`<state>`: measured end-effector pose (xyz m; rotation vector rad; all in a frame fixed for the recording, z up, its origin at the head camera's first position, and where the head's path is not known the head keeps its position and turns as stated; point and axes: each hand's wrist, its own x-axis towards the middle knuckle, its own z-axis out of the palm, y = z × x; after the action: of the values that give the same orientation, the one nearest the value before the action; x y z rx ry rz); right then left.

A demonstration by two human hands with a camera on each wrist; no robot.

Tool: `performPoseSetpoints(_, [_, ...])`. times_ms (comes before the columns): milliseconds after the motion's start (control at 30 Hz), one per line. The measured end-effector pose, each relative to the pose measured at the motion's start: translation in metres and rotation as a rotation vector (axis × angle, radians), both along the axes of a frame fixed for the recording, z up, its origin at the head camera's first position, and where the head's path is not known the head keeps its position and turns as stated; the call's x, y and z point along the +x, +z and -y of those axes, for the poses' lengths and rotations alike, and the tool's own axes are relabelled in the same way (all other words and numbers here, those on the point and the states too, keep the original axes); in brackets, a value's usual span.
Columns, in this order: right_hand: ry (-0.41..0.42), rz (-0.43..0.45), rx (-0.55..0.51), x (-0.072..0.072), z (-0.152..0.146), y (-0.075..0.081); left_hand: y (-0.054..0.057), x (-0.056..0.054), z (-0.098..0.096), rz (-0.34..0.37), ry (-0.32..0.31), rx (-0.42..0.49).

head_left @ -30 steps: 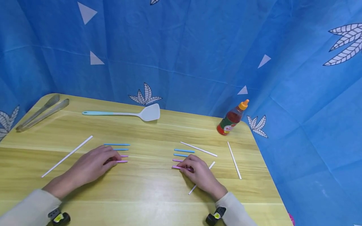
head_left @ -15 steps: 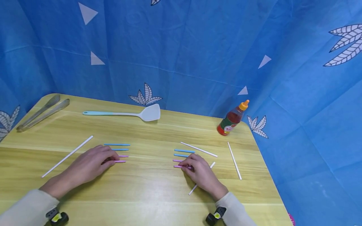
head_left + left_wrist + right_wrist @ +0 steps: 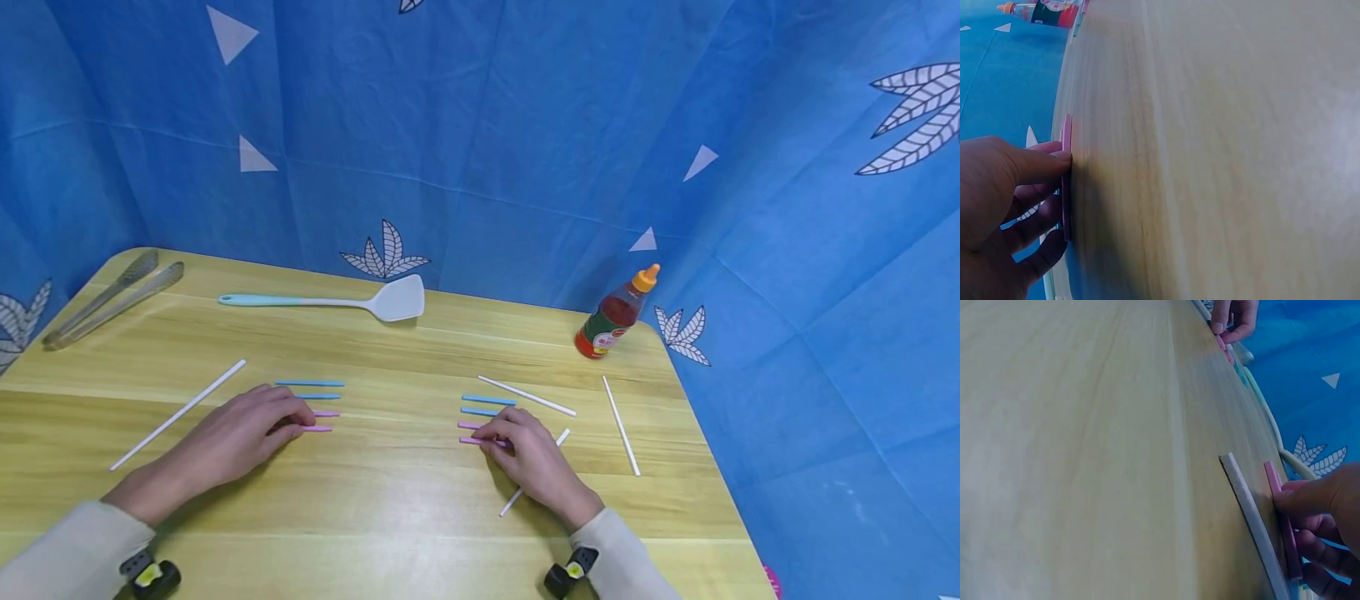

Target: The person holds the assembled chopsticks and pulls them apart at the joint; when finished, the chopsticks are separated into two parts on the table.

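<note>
My left hand pinches the nearest pink stick of the left group, thumb on its near side. Behind it lie another pink stick and two blue sticks, all roughly parallel. On the right, my right hand pinches the nearest pink stick between thumb and fingers. A second pink stick and two blue sticks lie beyond it, partly covered by the hand. Under the right hand a white stick slants across the table, its middle hidden in the head view.
Other white sticks lie at the left, behind the right group and at the right. A white spatula with a pale blue handle, metal tongs and a red sauce bottle stand or lie towards the back. A blue curtain hangs behind.
My left hand has shifted slightly left with its pink stick. The right hand's pink stick has moved a little right and away from me. Over the last half second both hands stay nearly still.
</note>
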<state>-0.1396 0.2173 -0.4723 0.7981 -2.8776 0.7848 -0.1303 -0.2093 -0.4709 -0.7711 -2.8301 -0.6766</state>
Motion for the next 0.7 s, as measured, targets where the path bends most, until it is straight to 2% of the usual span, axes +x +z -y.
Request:
performPoseSetpoints(133, [0.004,0.018,-0.053,-0.004,-0.012,0.006,0.0,-0.001,0.001,0.001,-0.008,0.004])
performPoseSetpoints(300, [0.011,0.019,-0.083,-0.008,-0.045,0.016,-0.002,-0.001,0.001,-0.022,-0.015,0.013])
performPoseSetpoints(533, [-0.007,0.03,-0.036,-0.007,-0.094,0.02,-0.001,0.0,0.0,-0.007,-0.005,0.019])
performPoseSetpoints(700, [0.019,0.061,0.017,-0.004,-0.111,0.018,-0.001,0.001,0.0,0.001,0.001,0.026])
